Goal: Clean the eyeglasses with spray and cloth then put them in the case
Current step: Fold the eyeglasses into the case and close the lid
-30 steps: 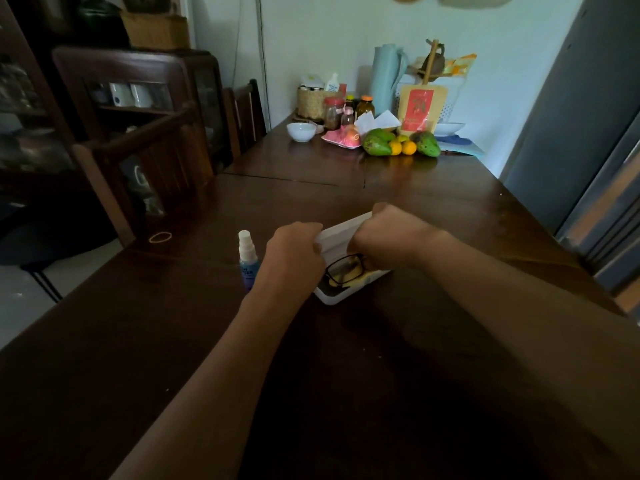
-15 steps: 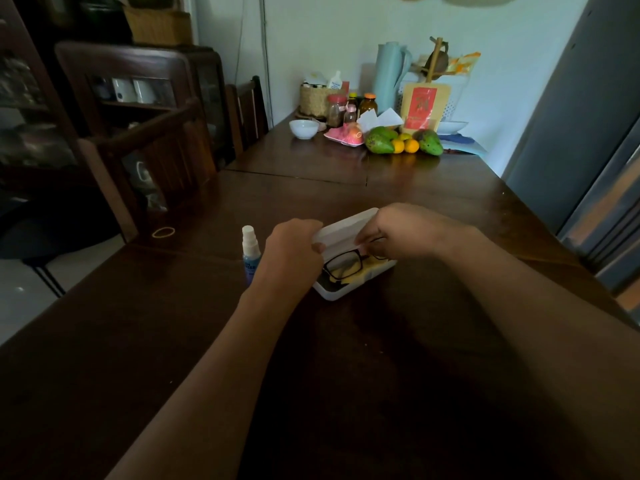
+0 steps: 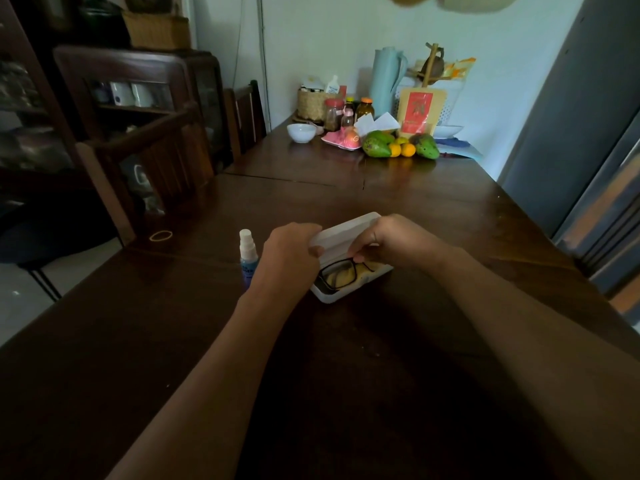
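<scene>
Mid-frame, left hand (image 3: 289, 252) and right hand (image 3: 391, 239) pinch the half-raised case lid (image 3: 346, 230); likely opening, next lifting the glasses (image 3: 337, 277) out carefully.

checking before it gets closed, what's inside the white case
Inside the white hard case, black-framed eyeglasses lie on a yellow cloth. The right hand covers the far right end, so anything under it or beneath the cloth cannot be seen.

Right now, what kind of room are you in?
Probably a dining room in a home: a long wooden table, green fruit and oranges beside jars at its far end, and a wooden cabinet with cups behind glass.
</scene>
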Action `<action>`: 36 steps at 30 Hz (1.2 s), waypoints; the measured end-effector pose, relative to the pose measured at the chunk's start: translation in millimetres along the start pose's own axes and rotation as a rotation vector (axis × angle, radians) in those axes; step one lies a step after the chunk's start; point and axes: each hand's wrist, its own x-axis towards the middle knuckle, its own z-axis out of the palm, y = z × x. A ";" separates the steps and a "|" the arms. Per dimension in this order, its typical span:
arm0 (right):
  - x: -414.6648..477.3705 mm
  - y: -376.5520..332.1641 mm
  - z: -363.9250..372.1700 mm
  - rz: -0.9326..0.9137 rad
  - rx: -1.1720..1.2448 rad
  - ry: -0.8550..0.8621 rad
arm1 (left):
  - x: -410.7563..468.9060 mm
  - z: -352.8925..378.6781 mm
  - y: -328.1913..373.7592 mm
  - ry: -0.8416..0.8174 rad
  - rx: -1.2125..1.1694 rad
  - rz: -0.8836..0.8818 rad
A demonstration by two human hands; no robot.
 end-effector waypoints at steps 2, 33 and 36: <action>-2.5 0.2 0.6 0.005 0.029 0.021 | -0.9 0.4 -0.2 0.026 -0.001 0.011; -41.0 1.0 4.5 0.416 0.210 0.109 | -7.9 16.5 1.6 -0.057 -0.029 0.143; -48.2 0.3 8.1 0.416 0.171 0.105 | -6.2 21.8 -3.2 -0.026 -0.016 0.197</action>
